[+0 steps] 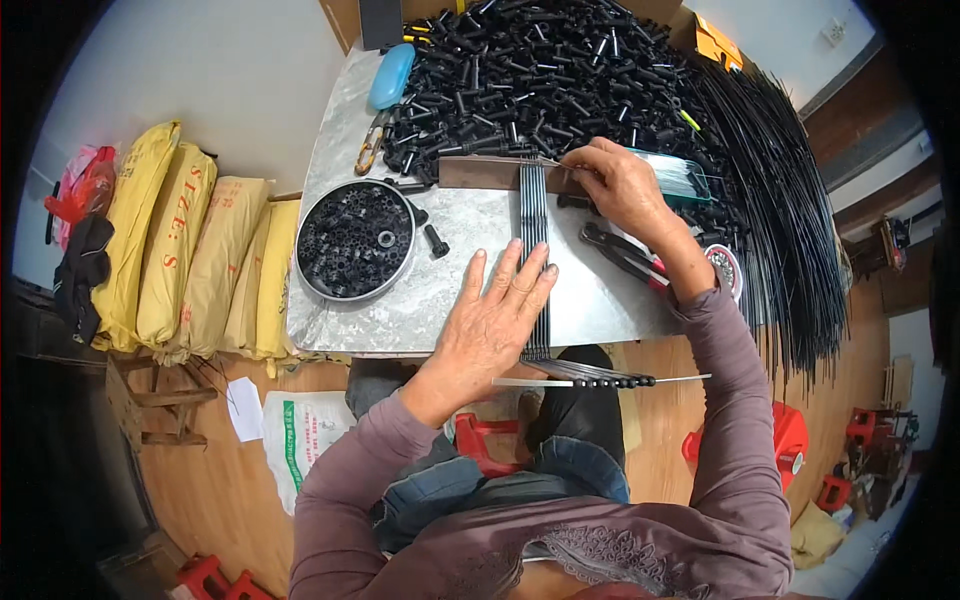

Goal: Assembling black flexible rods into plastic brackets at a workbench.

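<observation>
My left hand (490,325) lies flat with spread fingers on a flat row of thin black rods (534,205). The row runs away from me across the table. Its far end rests at a brown bar (475,173). Beside that end, my right hand (622,190) has thumb and forefinger pinched together; what they hold, if anything, is too small to make out. The rods' near ends hang over the table's front edge, by a pale thin rod (685,378) carrying several black beads. Black-jawed pliers (622,250) lie below my right hand.
A large heap of black plastic parts (520,85) covers the table's far side. A round tin (350,298) of small black tubes stands left. Long black rods (790,220) hang off the right. Nearby are a clear box (685,178), a small dish (724,272) and a blue case (392,76).
</observation>
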The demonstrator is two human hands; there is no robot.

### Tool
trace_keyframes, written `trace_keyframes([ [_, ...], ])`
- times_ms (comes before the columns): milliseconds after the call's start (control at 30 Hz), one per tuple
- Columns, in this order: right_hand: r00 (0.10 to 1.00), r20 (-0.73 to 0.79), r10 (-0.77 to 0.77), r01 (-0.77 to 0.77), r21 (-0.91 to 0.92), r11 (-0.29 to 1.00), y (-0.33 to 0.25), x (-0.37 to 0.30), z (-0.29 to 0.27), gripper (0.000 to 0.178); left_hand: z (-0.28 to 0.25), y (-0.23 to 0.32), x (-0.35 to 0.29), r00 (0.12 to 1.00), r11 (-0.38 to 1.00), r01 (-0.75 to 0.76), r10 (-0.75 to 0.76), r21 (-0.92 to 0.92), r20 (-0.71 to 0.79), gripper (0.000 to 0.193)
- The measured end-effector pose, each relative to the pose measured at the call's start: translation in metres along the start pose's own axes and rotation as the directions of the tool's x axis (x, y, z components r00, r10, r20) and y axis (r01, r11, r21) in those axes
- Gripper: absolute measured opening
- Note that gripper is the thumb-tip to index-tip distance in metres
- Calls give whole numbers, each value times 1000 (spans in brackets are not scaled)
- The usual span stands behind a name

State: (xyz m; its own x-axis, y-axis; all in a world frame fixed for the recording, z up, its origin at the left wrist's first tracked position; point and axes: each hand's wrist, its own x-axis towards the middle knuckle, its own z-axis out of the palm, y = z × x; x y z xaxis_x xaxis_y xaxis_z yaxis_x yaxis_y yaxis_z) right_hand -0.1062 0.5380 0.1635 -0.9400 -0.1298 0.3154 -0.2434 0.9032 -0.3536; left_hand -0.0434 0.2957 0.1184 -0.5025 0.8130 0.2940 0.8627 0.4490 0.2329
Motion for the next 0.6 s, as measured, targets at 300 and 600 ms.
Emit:
trace_keyframes([
  [300,997,-33,-72,71,-44,997,8,18,17,14,-1,-1,9,999,998,-34,33,54,22,99],
  [600,996,-80,-26,26,-2,1000,5,4,10,13,-3,-3,6,1000,999,-19,20,-33,23,85],
])
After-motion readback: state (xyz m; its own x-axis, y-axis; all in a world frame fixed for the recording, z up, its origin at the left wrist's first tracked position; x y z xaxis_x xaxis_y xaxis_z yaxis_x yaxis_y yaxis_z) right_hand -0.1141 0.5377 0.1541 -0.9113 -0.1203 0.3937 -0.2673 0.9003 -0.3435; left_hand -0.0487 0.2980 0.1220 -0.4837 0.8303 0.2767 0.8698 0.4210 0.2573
